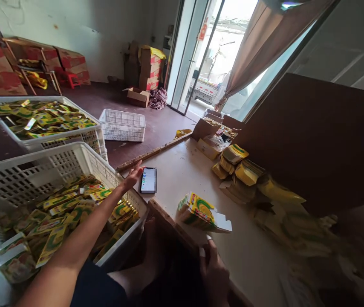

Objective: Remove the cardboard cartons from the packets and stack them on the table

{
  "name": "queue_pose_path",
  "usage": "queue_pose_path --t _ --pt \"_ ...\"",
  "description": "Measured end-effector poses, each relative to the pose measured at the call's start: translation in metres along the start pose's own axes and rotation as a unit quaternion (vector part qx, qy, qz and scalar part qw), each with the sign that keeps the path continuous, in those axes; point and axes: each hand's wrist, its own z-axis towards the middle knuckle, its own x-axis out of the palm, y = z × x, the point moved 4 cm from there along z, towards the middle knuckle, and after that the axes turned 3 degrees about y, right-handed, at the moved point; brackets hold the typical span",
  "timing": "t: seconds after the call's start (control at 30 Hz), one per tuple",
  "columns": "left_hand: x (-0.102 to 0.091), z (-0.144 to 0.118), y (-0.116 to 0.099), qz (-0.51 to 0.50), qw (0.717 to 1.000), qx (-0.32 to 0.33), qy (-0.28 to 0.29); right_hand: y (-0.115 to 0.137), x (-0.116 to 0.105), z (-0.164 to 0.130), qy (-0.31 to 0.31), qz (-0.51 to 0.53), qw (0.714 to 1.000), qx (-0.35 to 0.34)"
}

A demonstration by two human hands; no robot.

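Observation:
My left hand (131, 177) stretches out over the corner of a white crate (73, 158), fingers apart, its tips right beside a smartphone (148, 180) lying lit on the table. It holds nothing. My right hand (214, 268) rests low at the near table edge, fingers loosely curled, nothing visible in it. Just beyond it lies a small stack of yellow-green folded cartons (201, 212) with a white flap.
The white crate holds several flat yellow-green packets. A second full crate (41, 143) and an empty basket (122, 125) stand behind. Piles of yellow packets (247, 170) and open boxes (207, 130) line the table's right side. Cardboard boxes stand by the far wall.

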Motion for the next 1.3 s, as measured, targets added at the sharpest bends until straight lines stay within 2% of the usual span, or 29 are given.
queue_pose_path --t 0.23,0.4,0.53,0.7,1.07,1.3 --pt "-0.005 -0.004 0.005 -0.061 0.997 -0.019 -0.035 0.004 -0.001 0.0 -0.001 0.022 1.0 -0.01" --pt "-0.011 -0.006 0.0 -0.11 0.992 -0.032 -0.051 0.008 -0.003 0.001 -0.012 0.026 0.999 -0.031" --pt "-0.018 -0.006 -0.007 -0.104 0.991 -0.051 -0.065 0.012 -0.008 0.002 -0.016 -0.004 0.999 -0.045" --pt "-0.022 -0.006 -0.017 -0.053 0.998 -0.033 -0.019 0.01 -0.006 0.002 -0.013 -0.049 0.999 -0.015" --pt "-0.014 -0.016 -0.03 0.016 0.995 0.026 0.094 0.01 -0.006 0.002 -0.002 -0.041 0.999 -0.027" --pt "-0.01 -0.012 -0.024 0.052 0.993 0.028 0.1 0.013 -0.009 0.002 -0.025 -0.049 0.997 -0.045"
